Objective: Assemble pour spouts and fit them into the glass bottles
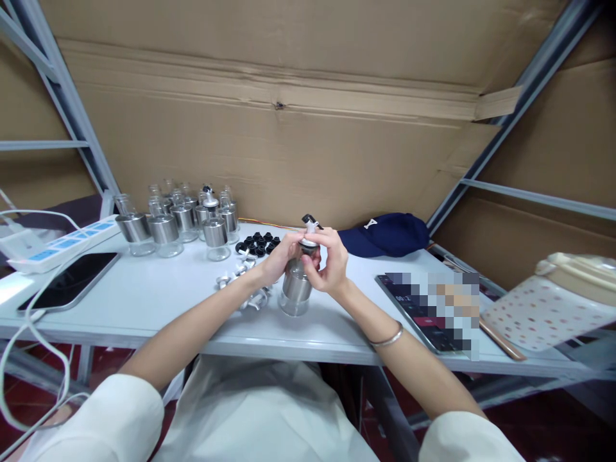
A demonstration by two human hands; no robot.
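A glass bottle (295, 289) with a brushed steel band stands upright before me near the table's front edge. At its mouth is a silver pourer cap (312, 226) with a black flip tip and a dark lower ring. My left hand (285, 251) is closed, its fingertips on the cap's left side. From the other side my right hand (330, 258) is closed round the cap and bottle neck, with thumb and fingers pinching. Fingers hide most of the neck. Silver cap parts (255, 296) lie left of the bottle, and small black rings (258, 244) lie behind them.
Several steel-banded bottles (163, 228) stand at the back left, one with a cap on. A power strip (67, 244) and a dark phone (70, 282) are at left. Right are a navy cap (385, 234), a partly blurred phone (414, 308) and a dotted container (553, 305).
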